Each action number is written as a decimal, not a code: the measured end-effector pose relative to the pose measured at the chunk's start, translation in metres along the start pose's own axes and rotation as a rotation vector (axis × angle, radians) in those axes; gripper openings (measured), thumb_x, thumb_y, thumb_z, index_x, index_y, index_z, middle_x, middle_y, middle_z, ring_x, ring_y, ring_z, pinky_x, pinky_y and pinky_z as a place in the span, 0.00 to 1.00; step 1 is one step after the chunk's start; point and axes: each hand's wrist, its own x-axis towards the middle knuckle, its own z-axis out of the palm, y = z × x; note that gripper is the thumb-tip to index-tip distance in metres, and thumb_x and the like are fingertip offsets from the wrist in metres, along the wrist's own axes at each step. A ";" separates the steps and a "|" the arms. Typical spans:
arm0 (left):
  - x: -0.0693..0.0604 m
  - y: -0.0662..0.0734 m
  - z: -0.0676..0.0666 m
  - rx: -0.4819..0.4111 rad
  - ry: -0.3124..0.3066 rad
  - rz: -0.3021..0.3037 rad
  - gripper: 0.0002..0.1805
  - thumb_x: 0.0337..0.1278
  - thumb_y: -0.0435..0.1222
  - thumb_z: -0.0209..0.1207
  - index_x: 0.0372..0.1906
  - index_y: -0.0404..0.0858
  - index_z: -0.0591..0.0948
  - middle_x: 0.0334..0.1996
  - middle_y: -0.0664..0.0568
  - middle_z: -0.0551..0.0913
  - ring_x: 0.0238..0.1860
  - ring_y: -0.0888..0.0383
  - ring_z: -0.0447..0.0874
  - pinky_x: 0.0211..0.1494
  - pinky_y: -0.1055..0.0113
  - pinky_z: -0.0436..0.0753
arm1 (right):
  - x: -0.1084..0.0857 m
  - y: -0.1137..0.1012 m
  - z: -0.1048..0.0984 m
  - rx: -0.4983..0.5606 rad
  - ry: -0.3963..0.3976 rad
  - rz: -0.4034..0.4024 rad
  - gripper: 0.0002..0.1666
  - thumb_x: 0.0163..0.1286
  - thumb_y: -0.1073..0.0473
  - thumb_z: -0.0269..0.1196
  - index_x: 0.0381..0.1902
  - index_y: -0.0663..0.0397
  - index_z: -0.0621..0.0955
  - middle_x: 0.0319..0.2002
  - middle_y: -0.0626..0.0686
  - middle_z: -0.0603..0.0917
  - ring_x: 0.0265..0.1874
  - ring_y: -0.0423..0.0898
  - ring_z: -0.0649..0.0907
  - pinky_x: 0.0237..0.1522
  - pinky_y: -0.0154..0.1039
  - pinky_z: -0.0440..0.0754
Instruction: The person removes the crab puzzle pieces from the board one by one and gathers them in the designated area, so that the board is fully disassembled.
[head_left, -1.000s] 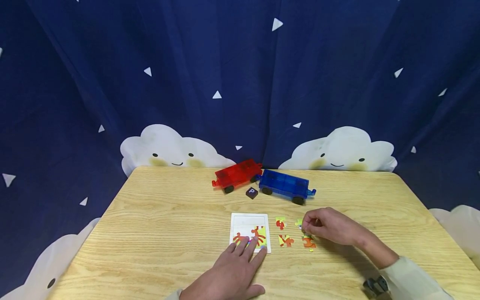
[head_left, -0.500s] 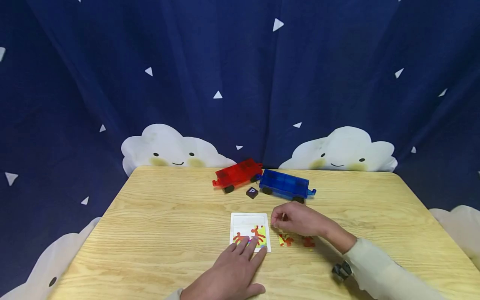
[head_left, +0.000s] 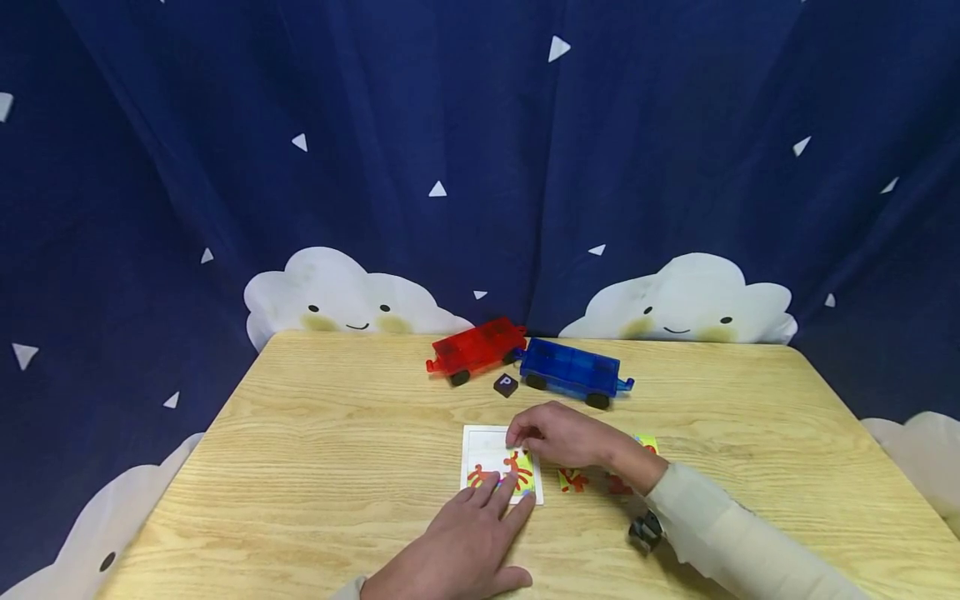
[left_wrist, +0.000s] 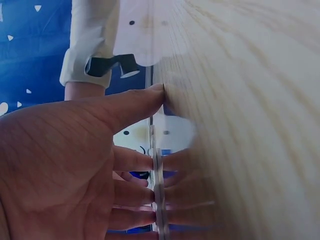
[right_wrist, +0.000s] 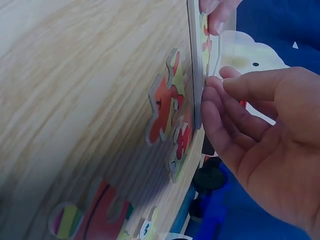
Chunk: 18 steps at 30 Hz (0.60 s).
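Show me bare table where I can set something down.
Widest: the left of the table, bordered by the red wagon, puzzle tray and left hand. Another lies at right, beyond the blue wagon and right sleeve. Crowded: around the tray, with the right hand and loose pieces, and at back centre, with both wagons and the P tile.

Puzzle tray (head_left: 483, 443) before the wagons (head_left: 572, 367) — loose pieces (head_left: 574, 482) to its right (all on the table (head_left: 337, 417)).

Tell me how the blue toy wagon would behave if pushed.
The blue toy wagon would probably roll lengthwise, since it stands on black wheels. It seems unlikely to tip, being low and long. Its body is probably stiff and fairly light, as it looks like translucent plastic.
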 end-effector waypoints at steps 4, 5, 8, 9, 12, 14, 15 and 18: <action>0.001 0.000 -0.001 -0.025 -0.016 -0.004 0.47 0.63 0.70 0.54 0.80 0.50 0.64 0.78 0.49 0.62 0.77 0.51 0.60 0.69 0.56 0.71 | -0.001 0.000 0.000 0.013 -0.009 -0.013 0.10 0.75 0.69 0.61 0.42 0.50 0.86 0.37 0.43 0.86 0.37 0.39 0.79 0.48 0.39 0.79; 0.002 0.000 -0.001 -0.030 -0.021 -0.006 0.47 0.63 0.70 0.54 0.80 0.50 0.64 0.78 0.49 0.62 0.77 0.50 0.60 0.69 0.56 0.71 | -0.001 0.000 0.000 0.018 -0.011 -0.019 0.10 0.75 0.69 0.61 0.42 0.51 0.86 0.37 0.44 0.86 0.37 0.39 0.79 0.48 0.39 0.80; 0.002 0.001 -0.001 -0.036 -0.026 -0.015 0.47 0.63 0.69 0.55 0.80 0.50 0.64 0.78 0.49 0.62 0.77 0.51 0.60 0.69 0.56 0.70 | -0.001 -0.001 0.000 0.026 -0.016 -0.029 0.10 0.75 0.69 0.61 0.43 0.51 0.86 0.37 0.44 0.86 0.37 0.39 0.79 0.48 0.38 0.80; 0.002 0.001 -0.001 -0.033 -0.021 -0.016 0.47 0.63 0.69 0.56 0.80 0.49 0.64 0.78 0.49 0.62 0.77 0.50 0.60 0.69 0.56 0.71 | -0.001 -0.001 0.000 0.027 -0.016 -0.029 0.10 0.75 0.69 0.61 0.43 0.52 0.86 0.37 0.44 0.86 0.37 0.39 0.79 0.48 0.38 0.80; 0.001 0.002 -0.001 -0.025 -0.005 -0.020 0.47 0.62 0.69 0.57 0.79 0.49 0.65 0.78 0.49 0.62 0.76 0.50 0.60 0.69 0.56 0.71 | -0.001 -0.001 0.001 0.009 -0.019 -0.023 0.11 0.75 0.70 0.61 0.43 0.51 0.86 0.37 0.42 0.86 0.38 0.40 0.79 0.49 0.39 0.80; 0.000 0.003 -0.001 -0.023 0.004 -0.023 0.47 0.62 0.68 0.58 0.79 0.49 0.66 0.78 0.49 0.63 0.76 0.50 0.61 0.69 0.56 0.71 | -0.001 -0.001 0.001 -0.008 -0.023 -0.020 0.11 0.75 0.70 0.61 0.43 0.50 0.86 0.38 0.42 0.86 0.38 0.39 0.79 0.50 0.40 0.80; 0.000 0.003 -0.001 -0.024 0.009 -0.023 0.47 0.62 0.68 0.58 0.79 0.48 0.66 0.77 0.49 0.63 0.76 0.49 0.61 0.69 0.56 0.71 | -0.001 -0.001 0.001 -0.016 -0.024 -0.022 0.11 0.75 0.70 0.60 0.43 0.50 0.86 0.38 0.41 0.86 0.38 0.39 0.79 0.51 0.40 0.80; -0.001 0.004 -0.001 -0.042 0.010 -0.022 0.46 0.62 0.67 0.59 0.79 0.48 0.66 0.77 0.48 0.63 0.76 0.49 0.62 0.69 0.57 0.71 | 0.000 -0.001 0.001 -0.034 -0.028 -0.027 0.12 0.74 0.71 0.60 0.43 0.50 0.87 0.38 0.41 0.86 0.38 0.38 0.79 0.51 0.39 0.80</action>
